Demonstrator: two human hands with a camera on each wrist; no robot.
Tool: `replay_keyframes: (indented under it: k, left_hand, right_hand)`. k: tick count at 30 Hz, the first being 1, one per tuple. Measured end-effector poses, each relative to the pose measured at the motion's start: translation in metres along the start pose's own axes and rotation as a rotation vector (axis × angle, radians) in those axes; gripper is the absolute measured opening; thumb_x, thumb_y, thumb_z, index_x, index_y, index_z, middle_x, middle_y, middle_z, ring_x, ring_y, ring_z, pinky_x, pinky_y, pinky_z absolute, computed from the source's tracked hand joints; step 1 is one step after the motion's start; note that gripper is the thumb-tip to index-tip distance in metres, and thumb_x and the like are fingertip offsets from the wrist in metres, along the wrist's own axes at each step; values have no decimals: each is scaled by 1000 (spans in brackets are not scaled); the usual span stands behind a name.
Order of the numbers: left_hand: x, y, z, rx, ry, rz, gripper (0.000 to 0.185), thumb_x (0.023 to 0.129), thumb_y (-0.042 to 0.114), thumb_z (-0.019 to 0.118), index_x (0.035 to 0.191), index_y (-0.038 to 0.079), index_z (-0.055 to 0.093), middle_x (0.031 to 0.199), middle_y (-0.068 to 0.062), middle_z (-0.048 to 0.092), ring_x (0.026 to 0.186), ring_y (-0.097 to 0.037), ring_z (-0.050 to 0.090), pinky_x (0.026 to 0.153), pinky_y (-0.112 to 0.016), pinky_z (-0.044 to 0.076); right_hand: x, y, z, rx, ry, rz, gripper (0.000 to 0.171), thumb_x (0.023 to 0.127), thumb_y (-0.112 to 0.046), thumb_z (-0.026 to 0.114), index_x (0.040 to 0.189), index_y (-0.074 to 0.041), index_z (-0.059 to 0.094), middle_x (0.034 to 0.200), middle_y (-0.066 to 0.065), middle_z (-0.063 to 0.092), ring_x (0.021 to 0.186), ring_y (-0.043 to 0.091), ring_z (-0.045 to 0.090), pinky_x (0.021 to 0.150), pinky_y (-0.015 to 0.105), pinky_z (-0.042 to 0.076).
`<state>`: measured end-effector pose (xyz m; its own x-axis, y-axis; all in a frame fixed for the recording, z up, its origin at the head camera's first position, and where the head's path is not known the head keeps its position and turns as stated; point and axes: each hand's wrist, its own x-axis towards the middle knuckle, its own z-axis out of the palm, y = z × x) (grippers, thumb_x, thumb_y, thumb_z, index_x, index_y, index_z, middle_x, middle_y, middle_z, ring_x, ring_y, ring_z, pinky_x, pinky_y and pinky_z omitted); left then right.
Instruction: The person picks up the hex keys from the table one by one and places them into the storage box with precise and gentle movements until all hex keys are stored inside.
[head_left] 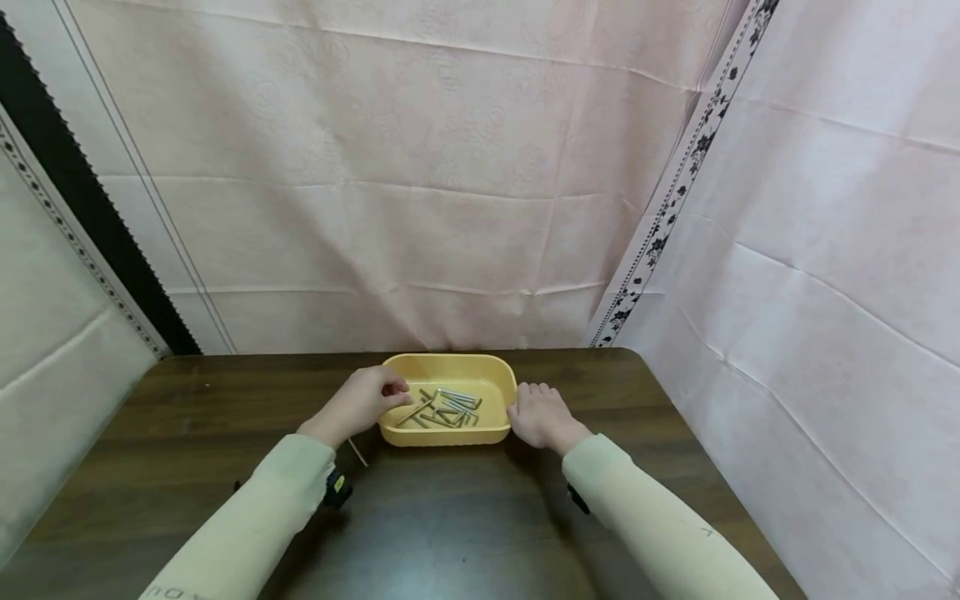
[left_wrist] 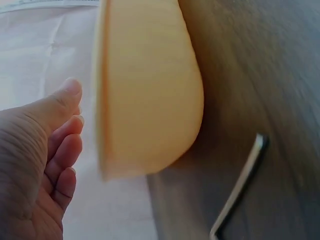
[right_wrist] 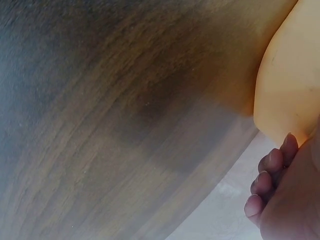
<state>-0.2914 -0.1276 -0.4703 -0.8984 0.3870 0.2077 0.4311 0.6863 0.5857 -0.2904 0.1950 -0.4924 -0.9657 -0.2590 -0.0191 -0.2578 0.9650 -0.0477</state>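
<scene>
Pink patterned cloth hangs behind and to the right of a dark wooden table [head_left: 465,517], and a yellow plastic tray [head_left: 448,437] sits near the table's far edge, between the person's two hands. Inside the tray lies a loose heap of metal hex keys [head_left: 447,407], crossing one another so that their number cannot be counted. The left hand [head_left: 365,402] reaches over the tray's left rim with its fingers curled inward above the nearest keys; it seems to be pinching or touching one of them, but the head view is too small to say whether anything is actually gripped. The left wrist view shows the fingers [left_wrist: 64,150] loosely bent and the thumb extended just beside the tray's outer wall [left_wrist: 150,95], with nothing visibly held, though the fingertips are partly cut off there. One more hex key [left_wrist: 239,192] lies on the table outside the tray, near its left side, blurred in the wrist view. The right hand [head_left: 542,416] rests at the tray's right edge, fingers relaxed and lightly bent, touching or nearly touching the rim. In the right wrist view only a few fingertips [right_wrist: 267,167] show beside the tray, the rest of the hand being out of frame.
</scene>
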Motion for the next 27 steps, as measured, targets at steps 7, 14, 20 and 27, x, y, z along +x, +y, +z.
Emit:
replay_keyframes:
  k: [7,14,20,27]
  left_hand:
    - [-29,-13,-18,50,40,76,14,85,27,75,91,15,72,80,9,59,73,-8,55,68,-30,48]
    - [-55,-45,-26,77,3,33,23,83,25,77,99,10,72,88,6,61,79,-10,57,71,-34,48]
    - [-68,-70,-26,44,-67,-64,33,83,28,77,107,7,70,98,-1,63,90,-18,60,78,-41,50]
    - [-72,-84,-20,37,-98,-95,36,82,29,77,110,8,69,103,-1,63,97,-22,60,83,-44,49]
  right_hand:
    - [-2,1,-3,11,-9,11,24,100,-28,34,96,-8,47,91,6,48,89,26,44,86,44,35]
    - [-2,1,-6,7,-19,14,28,100,-29,32,103,-6,48,96,8,50,92,27,45,89,45,36]
    - [-1,2,-3,4,-22,10,27,100,-29,32,101,-6,48,95,7,49,92,26,45,88,44,35]
    - [0,0,-1,10,-13,8,28,100,-29,33,102,-6,49,95,7,50,92,26,46,89,44,36]
